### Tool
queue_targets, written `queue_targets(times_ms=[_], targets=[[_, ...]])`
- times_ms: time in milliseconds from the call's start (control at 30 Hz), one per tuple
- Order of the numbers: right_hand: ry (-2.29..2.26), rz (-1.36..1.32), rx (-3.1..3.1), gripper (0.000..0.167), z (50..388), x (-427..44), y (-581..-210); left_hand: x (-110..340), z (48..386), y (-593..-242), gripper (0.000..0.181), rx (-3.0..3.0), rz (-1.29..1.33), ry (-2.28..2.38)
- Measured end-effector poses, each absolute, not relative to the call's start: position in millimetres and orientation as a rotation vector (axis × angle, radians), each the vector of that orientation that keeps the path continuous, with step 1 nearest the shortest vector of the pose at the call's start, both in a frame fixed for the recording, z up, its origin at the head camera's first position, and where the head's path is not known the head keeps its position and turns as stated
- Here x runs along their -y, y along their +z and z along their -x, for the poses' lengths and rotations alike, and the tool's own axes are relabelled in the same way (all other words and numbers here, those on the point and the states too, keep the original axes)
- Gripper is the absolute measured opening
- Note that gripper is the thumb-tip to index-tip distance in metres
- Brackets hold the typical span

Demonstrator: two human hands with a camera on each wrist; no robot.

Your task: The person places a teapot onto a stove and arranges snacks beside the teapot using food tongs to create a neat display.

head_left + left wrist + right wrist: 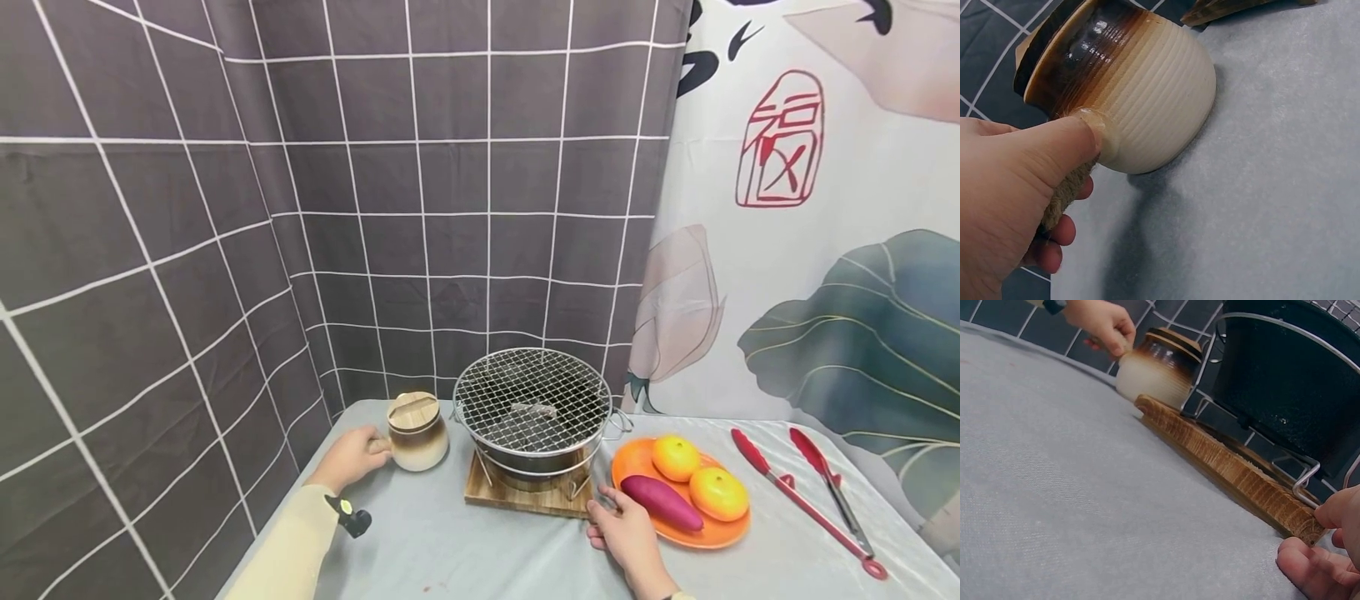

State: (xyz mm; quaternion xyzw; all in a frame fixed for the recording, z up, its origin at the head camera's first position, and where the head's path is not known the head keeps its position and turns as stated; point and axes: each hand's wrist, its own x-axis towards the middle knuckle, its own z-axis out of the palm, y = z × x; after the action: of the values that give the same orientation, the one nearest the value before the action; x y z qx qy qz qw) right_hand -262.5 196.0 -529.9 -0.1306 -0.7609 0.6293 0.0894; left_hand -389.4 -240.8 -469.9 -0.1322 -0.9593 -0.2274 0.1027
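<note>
A brown and cream pot [418, 442] with a wooden lid [413, 411] stands at the table's left. My left hand [349, 460] grips its side handle, thumb on top in the left wrist view, where the ribbed pot [1160, 94] rests on the cloth. The right hand [628, 533] is at the front right corner of a wooden board [517, 497]; in the right wrist view its thumb and fingers [1300, 559] pinch the corner of the board [1229, 469]. On that board stands a round dark grill with a wire mesh [534, 400] on top.
Right of the board lies an orange plate [701, 539] with two orange fruits [718, 492] and a purple sweet potato [662, 502]. Red-tipped tongs [813, 504] lie at the far right. Dark grid cloth [450, 183] hangs behind and at the left.
</note>
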Motion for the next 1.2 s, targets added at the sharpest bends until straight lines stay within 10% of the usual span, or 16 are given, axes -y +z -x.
queue_targets(times_ms=[1200], targets=[[1.864,0.385,2.269,0.048,261,-195,-528,241,400,-443,0.019,2.806,0.327,-0.834]])
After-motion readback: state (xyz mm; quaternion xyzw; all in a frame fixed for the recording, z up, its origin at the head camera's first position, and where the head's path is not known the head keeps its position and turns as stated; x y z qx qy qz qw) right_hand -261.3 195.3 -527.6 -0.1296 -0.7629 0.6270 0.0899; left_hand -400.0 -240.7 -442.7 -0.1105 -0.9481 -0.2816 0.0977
